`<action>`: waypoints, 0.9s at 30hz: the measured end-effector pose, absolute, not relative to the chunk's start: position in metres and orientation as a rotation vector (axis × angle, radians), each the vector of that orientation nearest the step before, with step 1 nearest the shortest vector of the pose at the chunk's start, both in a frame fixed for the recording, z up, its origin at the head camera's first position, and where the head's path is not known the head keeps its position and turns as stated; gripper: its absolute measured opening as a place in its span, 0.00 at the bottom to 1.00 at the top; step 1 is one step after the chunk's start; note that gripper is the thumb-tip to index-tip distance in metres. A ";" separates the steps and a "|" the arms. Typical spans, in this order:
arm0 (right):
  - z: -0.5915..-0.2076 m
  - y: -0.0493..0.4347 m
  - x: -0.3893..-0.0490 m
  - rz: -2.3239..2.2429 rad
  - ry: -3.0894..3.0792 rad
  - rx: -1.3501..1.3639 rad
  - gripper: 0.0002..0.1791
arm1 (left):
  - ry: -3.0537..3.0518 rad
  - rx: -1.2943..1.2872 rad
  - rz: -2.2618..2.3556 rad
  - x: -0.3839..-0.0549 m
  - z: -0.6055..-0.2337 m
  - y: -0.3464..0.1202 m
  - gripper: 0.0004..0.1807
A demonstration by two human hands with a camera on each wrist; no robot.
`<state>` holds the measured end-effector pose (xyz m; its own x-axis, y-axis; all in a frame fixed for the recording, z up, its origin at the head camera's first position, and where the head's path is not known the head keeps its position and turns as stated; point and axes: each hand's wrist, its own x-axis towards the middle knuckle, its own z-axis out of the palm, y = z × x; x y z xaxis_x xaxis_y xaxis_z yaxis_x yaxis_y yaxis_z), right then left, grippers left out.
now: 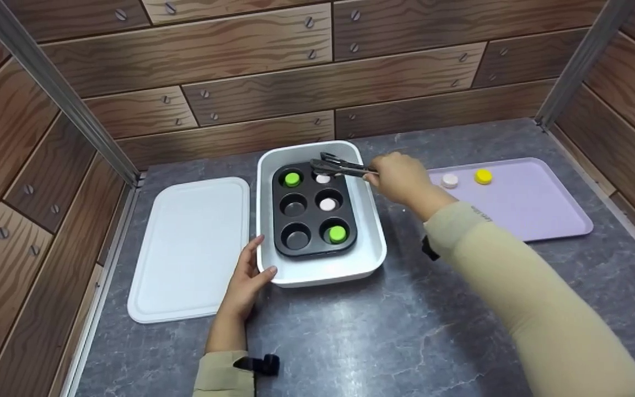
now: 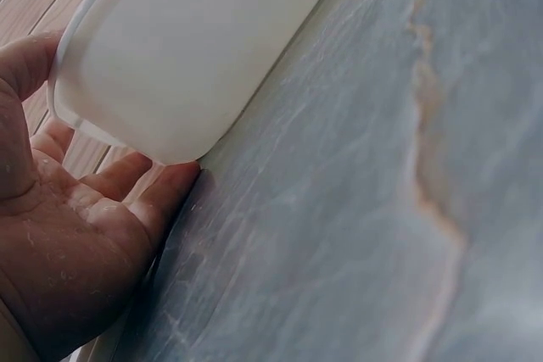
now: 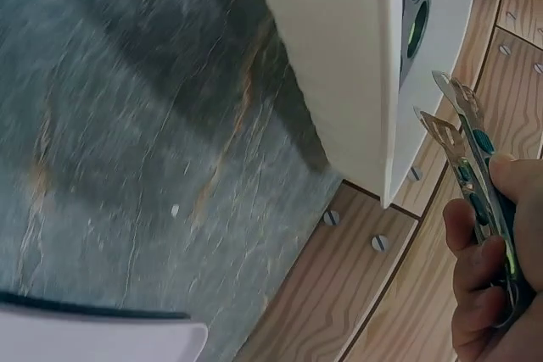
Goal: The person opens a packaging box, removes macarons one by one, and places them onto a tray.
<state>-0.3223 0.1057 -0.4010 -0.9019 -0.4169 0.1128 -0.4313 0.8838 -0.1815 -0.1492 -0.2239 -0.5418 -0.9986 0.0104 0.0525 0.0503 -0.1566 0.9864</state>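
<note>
My right hand [image 1: 403, 177] grips black tongs [image 1: 350, 167], which reach over the far right cup of a dark muffin tin [image 1: 312, 218]. In the right wrist view the tips of the tongs stand apart with nothing between them. A whitish disc [image 1: 323, 179] sits in that cup, partly covered by the tongs. Another whitish disc [image 1: 327, 204] lies in the middle right cup; green discs [image 1: 292, 179] are in the far left and near right cups. The tin lies inside a white bin [image 1: 326, 270]. My left hand [image 1: 242, 289] holds the bin's near left corner, thumb at the rim and fingers outside.
On the right, a lilac tray [image 1: 538, 204] bears a pale disc [image 1: 450, 181] and a yellow disc [image 1: 483, 176]. A white lid [image 1: 190, 248] lies left of the bin. Wood-patterned walls [image 1: 262, 66] enclose the grey marbled table [image 1: 350, 336] at the back and sides.
</note>
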 end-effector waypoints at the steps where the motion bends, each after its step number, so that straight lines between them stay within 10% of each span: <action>1: -0.402 0.103 -0.322 0.317 -2.984 0.673 0.17 | -2.018 -0.073 -2.369 -0.149 -0.542 -0.224 0.43; 27: -0.409 0.039 -0.326 0.263 -3.036 0.738 0.17 | -2.040 -0.090 -2.353 -0.149 -0.542 -0.226 0.44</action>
<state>-0.3261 0.0393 -0.4093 -0.8890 -0.4556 0.0457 -0.4566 0.8750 -0.1610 -0.1491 -0.2255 -0.5417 -0.9980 0.0181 0.0610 0.0578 -0.1423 0.9881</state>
